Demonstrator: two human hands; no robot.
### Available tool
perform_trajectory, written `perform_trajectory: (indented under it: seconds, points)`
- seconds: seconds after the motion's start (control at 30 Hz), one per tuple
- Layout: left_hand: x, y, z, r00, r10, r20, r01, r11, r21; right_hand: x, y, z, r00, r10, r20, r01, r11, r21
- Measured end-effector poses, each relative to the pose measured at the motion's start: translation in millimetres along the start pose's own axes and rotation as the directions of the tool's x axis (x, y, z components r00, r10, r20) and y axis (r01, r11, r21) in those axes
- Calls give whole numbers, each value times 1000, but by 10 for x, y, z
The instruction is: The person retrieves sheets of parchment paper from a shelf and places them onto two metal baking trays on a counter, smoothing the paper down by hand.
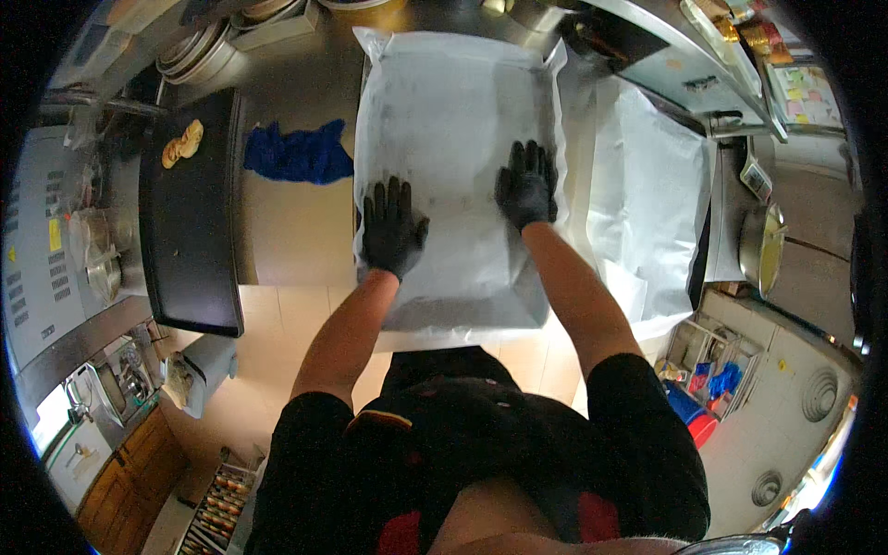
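Observation:
A large baking tray lined with white parchment paper [451, 139] lies in front of me on the steel worktop. The paper stands up along the tray's sides and sticks up at the far corners. My left hand [393, 229], in a black glove, rests flat near the left side of the paper, fingers apart. On the right side, my gloved right hand [528, 186] is also laid palm down. Neither hand holds anything. The paper covers nearly all of the tray beneath.
To the left are a crumpled blue cloth [298, 152] and a dark baking tray [191, 236] bearing one twisted pastry [182, 143]. A second paper-covered tray [645, 201] sits at right. Beyond it stand a metal pot [761, 250] and a wall shelf [694, 41]. Metal pans [198, 55] are stacked back left.

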State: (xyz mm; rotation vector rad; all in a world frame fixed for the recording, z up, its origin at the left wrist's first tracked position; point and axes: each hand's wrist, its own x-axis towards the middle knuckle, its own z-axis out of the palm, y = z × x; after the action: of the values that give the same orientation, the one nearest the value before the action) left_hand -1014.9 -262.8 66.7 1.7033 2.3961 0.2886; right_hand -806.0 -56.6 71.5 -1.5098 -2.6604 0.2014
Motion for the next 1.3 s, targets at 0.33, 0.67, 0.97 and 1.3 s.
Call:
perform_trajectory:
  seconds: [0.33, 0.67, 0.97, 1.3]
  points:
    - [-22, -5, 180, 998, 22, -64, -15, 995, 103, -1025, -776, 392, 953, -298, 54, 276, 928, 250]
    - [-170, 167, 191, 995, 12, -94, -4, 997, 82, -1186, -33, 130, 998, -52, 20, 51, 999, 16]
    - [-736, 115, 92, 999, 32, -24, -31, 999, 25, -1177, 55, 268, 997, -53, -62, 53, 999, 7]
    - [-1250, -173, -493, 793, 554, 255, -571, 821, -7, -1176, 4, 175, 998, -44, -48, 47, 997, 63]
